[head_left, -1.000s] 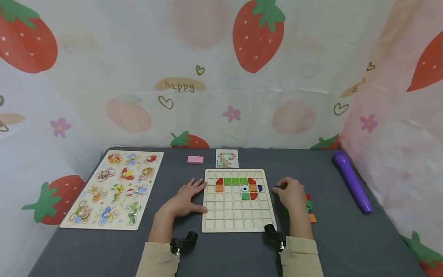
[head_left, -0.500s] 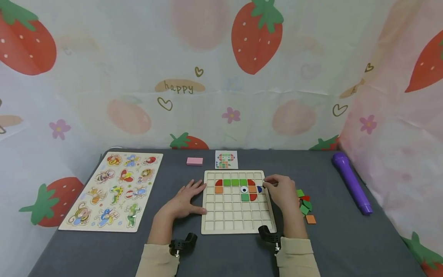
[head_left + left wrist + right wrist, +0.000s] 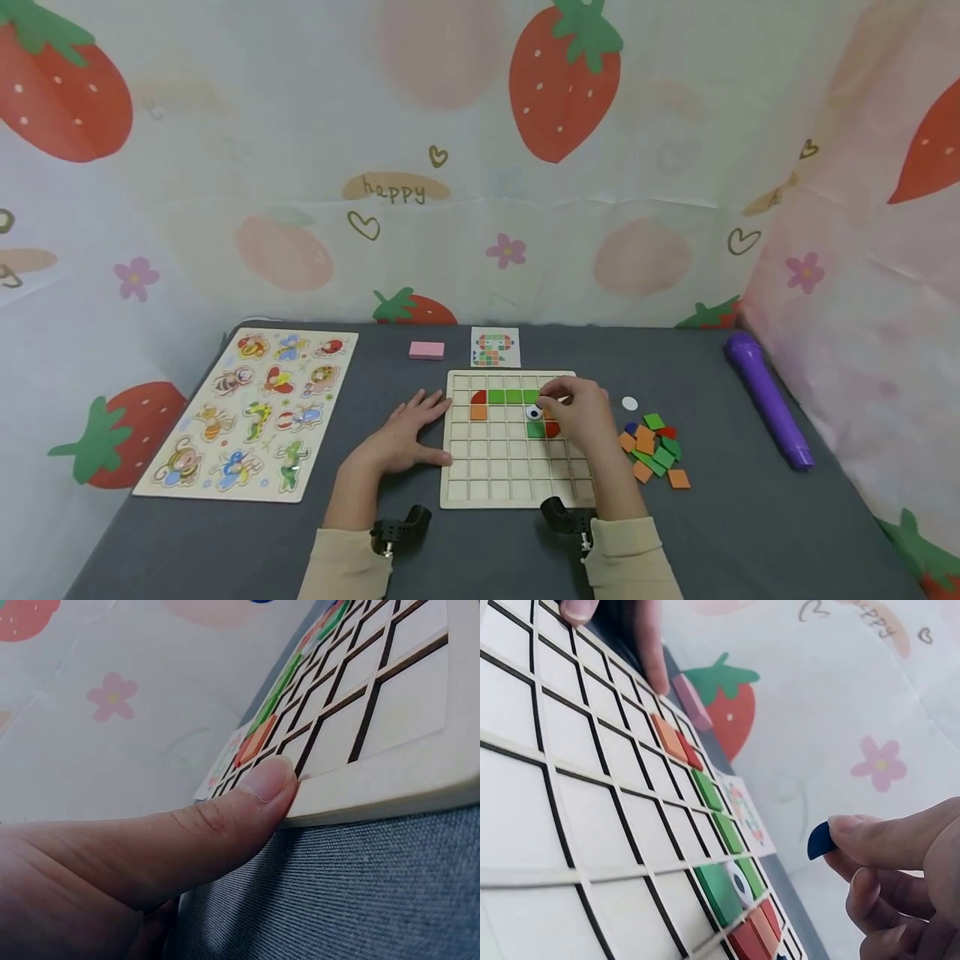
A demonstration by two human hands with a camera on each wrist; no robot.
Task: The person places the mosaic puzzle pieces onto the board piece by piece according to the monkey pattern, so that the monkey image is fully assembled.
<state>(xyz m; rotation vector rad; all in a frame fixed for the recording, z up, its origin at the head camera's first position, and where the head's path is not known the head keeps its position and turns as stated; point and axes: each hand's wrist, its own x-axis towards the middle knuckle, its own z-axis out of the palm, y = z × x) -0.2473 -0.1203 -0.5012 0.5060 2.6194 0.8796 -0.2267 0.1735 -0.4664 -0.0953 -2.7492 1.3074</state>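
My right hand (image 3: 585, 417) pinches a blue half-round tile (image 3: 822, 841) between thumb and forefinger, above the upper right part of a pale wooden grid board (image 3: 495, 471). Beneath it, partly covered, lie a round eye tile (image 3: 533, 412), a green tile (image 3: 536, 429) and a red rounded tile (image 3: 552, 429). A row of green tiles (image 3: 506, 397) runs left to a red tile (image 3: 479, 397) with an orange tile (image 3: 478, 412) below. At the board's left edge my left hand (image 3: 397, 437) is spread, its thumb (image 3: 262, 787) touching the rim.
Loose orange, green, red and blue tiles (image 3: 663, 457) lie right of the board near a white disc (image 3: 630, 403). Behind stand a pattern card (image 3: 495, 347) and a pink block (image 3: 427, 351). An insect puzzle board (image 3: 247, 417) is at left, a purple tube (image 3: 768, 402) at right.
The right hand has carried the blue tile leftward from beside the board to above its upper right squares, uncovering the loose tiles and white disc. My left hand stays at the board's edge.
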